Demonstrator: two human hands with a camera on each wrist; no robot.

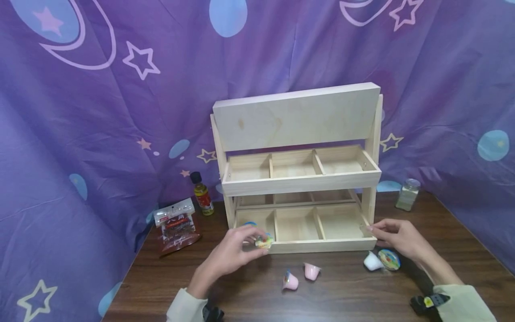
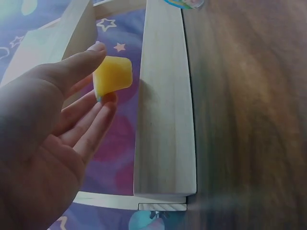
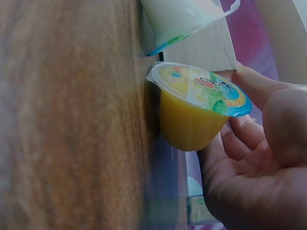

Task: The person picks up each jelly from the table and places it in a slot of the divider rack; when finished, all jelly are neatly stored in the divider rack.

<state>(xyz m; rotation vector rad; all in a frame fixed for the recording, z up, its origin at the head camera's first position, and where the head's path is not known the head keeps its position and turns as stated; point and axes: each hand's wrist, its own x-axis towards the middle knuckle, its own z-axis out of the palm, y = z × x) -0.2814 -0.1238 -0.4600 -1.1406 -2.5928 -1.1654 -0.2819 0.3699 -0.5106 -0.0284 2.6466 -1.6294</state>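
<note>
My left hand (image 1: 235, 248) pinches a yellow jelly cup (image 2: 115, 74) between thumb and fingers, over the front of the lower left compartment of a wooden rack (image 1: 297, 183). Behind those fingers another blue-rimmed jelly cup (image 1: 250, 223) shows partly in that compartment. At the rack's lower right front corner, my right hand (image 1: 398, 237) grips the tray's end with its fingertips. Just below it on the table are a white jelly cup (image 1: 373, 261) and a yellow jelly cup (image 3: 194, 120) with a printed lid. Two pink jelly cups (image 1: 290, 281) (image 1: 311, 271) lie before the rack.
Left of the rack stand a dark-capped bottle (image 1: 204, 197) and a red-brown spice packet (image 1: 177, 228). A glass jar (image 1: 408, 196) is at the back right of the wooden table (image 1: 342, 299). Purple patterned cloth (image 1: 173, 112) hangs behind.
</note>
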